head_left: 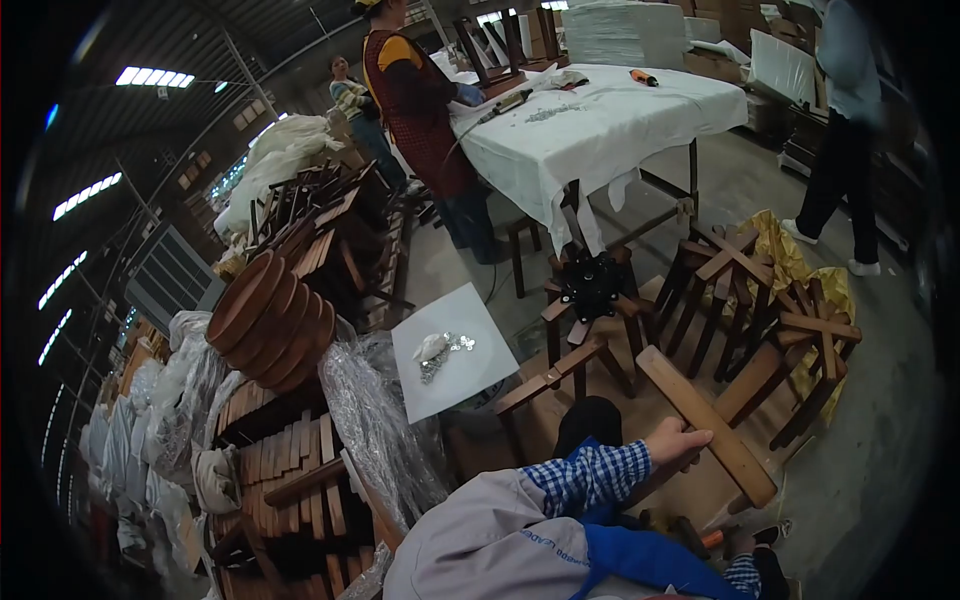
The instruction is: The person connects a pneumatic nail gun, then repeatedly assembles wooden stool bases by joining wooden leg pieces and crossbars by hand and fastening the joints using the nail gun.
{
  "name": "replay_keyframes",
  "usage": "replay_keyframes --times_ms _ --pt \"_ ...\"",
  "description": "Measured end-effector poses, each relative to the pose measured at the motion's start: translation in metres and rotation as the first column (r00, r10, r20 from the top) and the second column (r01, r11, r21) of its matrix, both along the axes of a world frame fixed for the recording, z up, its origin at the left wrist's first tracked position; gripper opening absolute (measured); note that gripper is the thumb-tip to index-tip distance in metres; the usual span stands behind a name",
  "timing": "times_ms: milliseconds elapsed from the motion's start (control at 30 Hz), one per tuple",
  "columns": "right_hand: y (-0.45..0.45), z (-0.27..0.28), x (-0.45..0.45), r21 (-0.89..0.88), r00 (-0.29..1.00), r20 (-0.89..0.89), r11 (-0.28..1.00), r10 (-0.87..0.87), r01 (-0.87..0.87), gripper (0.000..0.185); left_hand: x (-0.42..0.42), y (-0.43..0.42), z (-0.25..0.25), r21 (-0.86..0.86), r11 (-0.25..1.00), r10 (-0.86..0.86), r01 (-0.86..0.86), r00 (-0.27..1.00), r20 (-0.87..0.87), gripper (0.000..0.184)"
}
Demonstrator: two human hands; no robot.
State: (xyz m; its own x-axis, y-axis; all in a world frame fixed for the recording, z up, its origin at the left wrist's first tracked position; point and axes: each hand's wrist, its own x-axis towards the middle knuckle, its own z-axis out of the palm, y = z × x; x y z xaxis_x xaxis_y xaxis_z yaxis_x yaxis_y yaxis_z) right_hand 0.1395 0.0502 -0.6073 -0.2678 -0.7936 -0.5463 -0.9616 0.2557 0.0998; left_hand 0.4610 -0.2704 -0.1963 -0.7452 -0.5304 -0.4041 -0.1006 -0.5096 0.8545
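A flat brown wooden bar point(712, 430) with rounded ends slants across the lower right. My left hand point(678, 443), in a blue checked sleeve, is closed around its edge near the middle. Low at the right, my right hand point(742, 545) is small and partly hidden by my clothing. It appears closed beside a tool with an orange part point(712, 539), whose kind I cannot make out. Just beyond the bar stand wooden stool frames point(725, 262) with crossed tops, and another frame point(560, 375) lies nearer my knee. A black metal fitting point(590, 285) rests on one frame.
A white board point(455, 350) holds a small pile of metal hardware. Stacked round wooden seats point(270, 320) and wooden pieces point(300, 460) are at left, near plastic wrap point(375, 430). Beyond, a person point(425, 120) works at a cloth-covered table point(600, 130); another person point(850, 130) stands at right.
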Motion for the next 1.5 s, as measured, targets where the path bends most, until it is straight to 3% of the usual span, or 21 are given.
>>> replay_keyframes --times_ms 33,67,100,133,200,233,400,533,700,867,1000,1033,1067,1133,1167,1267,1333,1400,1467,1500 --pt "-0.002 -0.015 0.044 -0.087 0.926 0.209 0.937 -0.315 0.339 0.035 -0.003 -0.005 -0.003 -0.002 1.000 0.002 -0.002 1.000 0.009 0.039" --pt "-0.006 -0.049 0.081 -0.092 0.714 0.425 0.758 -0.557 0.646 0.045 -0.006 -0.011 -0.009 -0.006 1.000 0.011 -0.011 1.000 0.009 0.039" --pt "-0.007 -0.107 0.103 -0.016 0.665 0.495 0.759 -0.560 0.651 0.066 -0.011 -0.015 -0.014 -0.010 1.000 0.020 -0.020 1.000 0.007 0.039" --pt "-0.033 -0.077 0.132 0.095 0.763 0.432 0.866 -0.480 0.491 0.066 -0.014 -0.018 -0.015 -0.015 1.000 0.022 -0.022 1.000 0.011 0.039" --pt "-0.048 -0.069 0.178 -0.214 0.984 0.178 0.974 -0.032 0.071 0.045 -0.016 -0.023 -0.012 0.004 1.000 0.022 -0.023 0.997 0.067 0.036" --pt "-0.067 -0.050 0.186 -0.223 0.981 0.194 0.973 -0.020 0.064 0.045 -0.018 -0.025 -0.011 -0.006 0.999 0.034 -0.034 0.996 0.083 0.036" --pt "-0.148 0.157 0.217 -0.329 0.870 0.492 0.931 0.027 0.157 0.042 -0.024 -0.035 -0.024 0.112 0.992 0.049 -0.067 0.987 0.155 0.036" --pt "-0.172 0.235 0.207 -0.360 0.721 0.693 0.874 0.016 0.326 0.039 -0.026 -0.038 -0.035 0.176 0.983 0.023 -0.060 0.979 0.203 0.031" --pt "-0.157 0.228 0.162 -0.363 0.557 0.830 0.791 0.033 0.493 0.035 -0.005 -0.036 -0.044 0.225 0.968 -0.139 0.113 0.985 0.106 0.031" --pt "-0.140 0.232 0.123 -0.350 0.436 0.897 0.720 0.074 0.600 0.032 0.015 -0.018 -0.017 0.320 0.937 -0.177 0.142 0.981 0.082 0.036" --pt "-0.214 0.236 0.087 -0.151 0.312 0.939 0.637 -0.147 0.756 0.029 0.033 0.000 -0.010 0.378 0.922 -0.126 0.086 0.989 0.083 0.044" --pt "-0.201 0.217 0.077 -0.095 0.277 0.935 0.595 -0.222 0.798 0.028 0.037 0.004 -0.011 0.416 0.904 -0.114 0.097 0.993 0.017 0.044" --pt "-0.162 0.202 0.076 -0.047 0.240 0.928 0.547 -0.287 0.836 0.027 0.041 0.010 -0.014 0.342 0.934 -0.120 0.100 0.992 0.040 0.043" --pt "0.025 0.176 0.107 0.029 0.162 0.912 0.452 -0.377 0.891 0.026 0.047 0.017 -0.019 0.269 0.955 -0.134 0.122 0.991 0.027 0.039" --pt "-0.092 0.187 0.040 0.059 0.120 0.907 0.404 -0.404 0.913 0.025 0.050 0.021 -0.014 0.316 0.944 -0.095 0.094 0.995 -0.014 0.037" --pt "-0.046 0.214 0.023 0.057 0.072 0.906 0.289 -0.418 0.956 0.024 0.052 0.029 -0.004 0.312 0.947 -0.047 0.079 0.993 -0.109 0.030" --pt "-0.047 0.248 0.026 0.090 0.159 0.877 0.480 -0.454 0.872 0.012 0.051 0.030 0.007 0.220 0.975 0.003 0.034 0.986 -0.165 0.029" --pt "-0.044 0.228 0.032 0.007 0.252 0.868 0.518 -0.428 0.856 0.011 0.046 0.033 0.026 0.175 0.982 -0.025 0.065 0.975 -0.220 0.029" --pt "-0.032 0.147 0.020 0.235 -0.064 0.948 0.550 -0.311 0.802 0.011 0.044 0.033 0.045 0.123 0.989 -0.043 0.078 0.962 -0.268 0.028" --pt "-0.049 0.170 0.032 0.141 0.197 0.891 0.661 -0.410 0.737 0.017 0.044 0.031 0.053 0.112 0.991 -0.041 0.072 0.965 -0.259 0.029"
